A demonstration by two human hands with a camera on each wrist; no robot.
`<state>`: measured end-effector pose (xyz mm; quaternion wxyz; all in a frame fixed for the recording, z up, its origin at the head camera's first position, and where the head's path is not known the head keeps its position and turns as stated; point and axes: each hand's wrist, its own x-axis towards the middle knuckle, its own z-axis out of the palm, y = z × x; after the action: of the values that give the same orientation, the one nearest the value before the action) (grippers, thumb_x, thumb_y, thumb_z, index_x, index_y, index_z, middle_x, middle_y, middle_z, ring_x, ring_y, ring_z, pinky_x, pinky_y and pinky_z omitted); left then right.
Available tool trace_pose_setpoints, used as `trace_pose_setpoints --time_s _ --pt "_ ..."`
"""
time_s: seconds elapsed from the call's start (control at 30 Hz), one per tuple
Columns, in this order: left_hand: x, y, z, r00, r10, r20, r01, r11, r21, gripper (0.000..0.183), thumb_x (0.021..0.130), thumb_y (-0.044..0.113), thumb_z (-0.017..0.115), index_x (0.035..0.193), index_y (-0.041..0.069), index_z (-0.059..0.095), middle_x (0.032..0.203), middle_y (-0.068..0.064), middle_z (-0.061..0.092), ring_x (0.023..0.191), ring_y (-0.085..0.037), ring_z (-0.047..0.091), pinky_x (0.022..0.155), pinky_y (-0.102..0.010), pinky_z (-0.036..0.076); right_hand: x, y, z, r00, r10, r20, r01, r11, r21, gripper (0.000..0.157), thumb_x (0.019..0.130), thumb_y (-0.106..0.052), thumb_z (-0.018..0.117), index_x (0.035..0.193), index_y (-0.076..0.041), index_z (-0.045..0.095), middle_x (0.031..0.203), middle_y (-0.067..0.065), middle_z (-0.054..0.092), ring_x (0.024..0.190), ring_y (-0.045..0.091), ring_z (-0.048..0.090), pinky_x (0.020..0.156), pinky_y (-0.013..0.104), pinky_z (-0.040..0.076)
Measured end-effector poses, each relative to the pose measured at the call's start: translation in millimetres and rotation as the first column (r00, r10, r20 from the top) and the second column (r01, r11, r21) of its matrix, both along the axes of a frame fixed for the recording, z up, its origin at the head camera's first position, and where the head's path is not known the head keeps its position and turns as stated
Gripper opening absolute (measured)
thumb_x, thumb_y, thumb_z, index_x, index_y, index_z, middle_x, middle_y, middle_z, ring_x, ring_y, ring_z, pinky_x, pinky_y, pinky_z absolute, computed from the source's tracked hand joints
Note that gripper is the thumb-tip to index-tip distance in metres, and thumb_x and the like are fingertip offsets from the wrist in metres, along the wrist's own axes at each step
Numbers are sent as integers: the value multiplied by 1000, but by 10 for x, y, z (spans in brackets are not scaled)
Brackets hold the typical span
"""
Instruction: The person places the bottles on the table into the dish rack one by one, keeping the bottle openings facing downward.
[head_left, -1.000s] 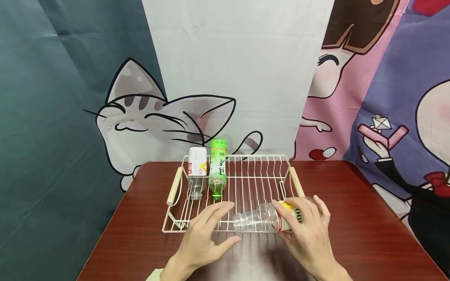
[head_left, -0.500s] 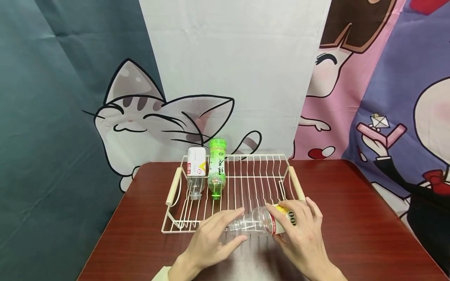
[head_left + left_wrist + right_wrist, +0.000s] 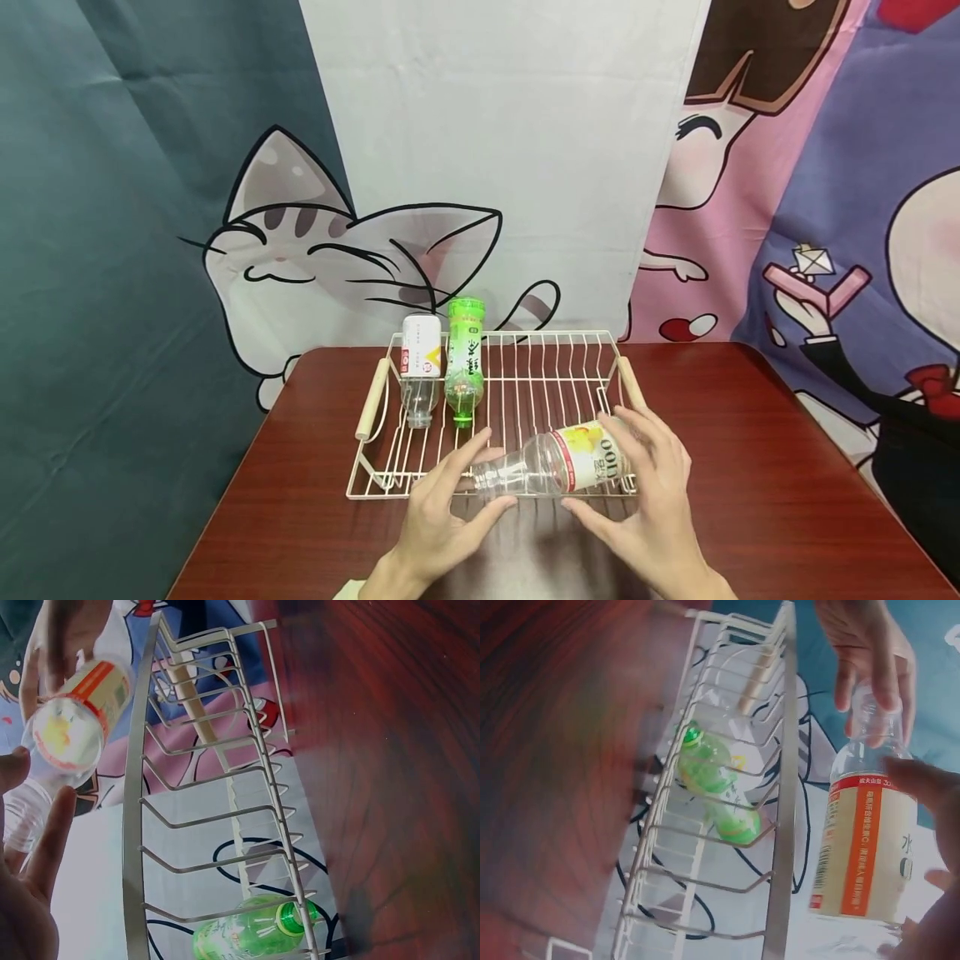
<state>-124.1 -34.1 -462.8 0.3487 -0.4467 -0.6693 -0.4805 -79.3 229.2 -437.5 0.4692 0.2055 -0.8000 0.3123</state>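
A clear plastic bottle (image 3: 587, 457), with a cream, yellow and red label, lies sideways above the front edge of a white wire rack (image 3: 547, 378). Its capless neck points left. My left hand (image 3: 438, 521) has fingers and thumb about the neck; the right wrist view shows those fingers pinching it. My right hand (image 3: 656, 500) holds the bottle's base end, fingers on the far side and thumb at the near side. Inside the rack, a green bottle (image 3: 465, 362) and a clear bottle with a white label (image 3: 421, 354) lean neck-down, side by side at the left.
The rack has pale wooden handles, one on the left (image 3: 372, 398) and one on the right (image 3: 633, 387). It stands on a dark red wooden table (image 3: 262, 508). A cartoon-printed cloth (image 3: 510, 167) hangs right behind the table.
The held bottle has shifted left and turned so more of its label faces up. My left hand has come onto the neck, and the right hand's fingers have slid back toward the base.
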Motion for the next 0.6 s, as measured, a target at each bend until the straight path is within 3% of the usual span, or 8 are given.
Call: trace_pose_setpoints --time_s 0.07,0.13,0.2,0.27,0.33,0.4,0.5,0.6 --pt "4 -6 -12 1000 12 13 -12 999 37 81 87 12 95 149 -20 53 117 -25 78 96 -35 81 81 -24 65 34 -20 23 998 27 55 -19 989 -148 83 98 -55 83 149 6 61 145 30 58 150 19 48 124 23 29" --pt "1 -10 -18 1000 27 8 -28 997 69 80 91 15 93 149 -21 52 116 -26 78 94 -35 81 79 -24 65 77 -47 59 983 105 153 -44 932 -360 69 102 -26 84 157 5 54 150 23 56 145 15 52 117 18 41" --pt "0 -12 -17 999 50 0 -50 994 96 79 93 19 92 148 -23 52 115 -27 78 94 -35 81 78 -24 65 110 -60 88 946 233 224 -65 816 -574 67 103 2 74 164 -1 47 152 15 54 138 14 57 108 16 50" --pt "-2 -13 -11 997 72 -12 -70 991 118 79 95 21 91 146 -24 52 114 -27 78 93 -35 81 77 -25 65 125 -72 122 886 395 242 -85 653 -752 78 100 21 60 168 -11 40 152 8 51 134 14 60 102 17 55" --pt "1 -13 -7 997 82 -11 -80 988 132 80 95 23 91 147 -24 52 113 -28 78 94 -35 81 77 -26 66 103 -60 136 824 532 197 -125 510 -851 68 108 13 52 169 -15 37 151 9 49 134 13 61 105 23 58" --pt "8 -10 -11 996 89 -9 -87 986 140 81 95 23 91 148 -24 51 113 -28 78 94 -35 81 77 -26 66 87 -60 143 764 623 167 -137 409 -902 60 114 4 47 168 -19 35 152 8 49 133 14 63 102 28 61" --pt "16 2 -25 997 82 -5 -81 987 143 84 94 22 92 149 -24 49 114 -28 78 94 -35 81 77 -27 66 62 -82 145 703 700 124 -148 315 -937 54 117 -4 44 168 -19 33 155 9 49 128 13 66 101 32 62" --pt "23 19 -41 998 61 1 -61 988 139 86 92 20 93 150 -25 48 114 -28 78 92 -36 81 78 -26 66 45 -119 148 682 724 103 -147 273 -951 53 118 -6 43 168 -16 33 158 7 49 123 10 68 101 31 61"
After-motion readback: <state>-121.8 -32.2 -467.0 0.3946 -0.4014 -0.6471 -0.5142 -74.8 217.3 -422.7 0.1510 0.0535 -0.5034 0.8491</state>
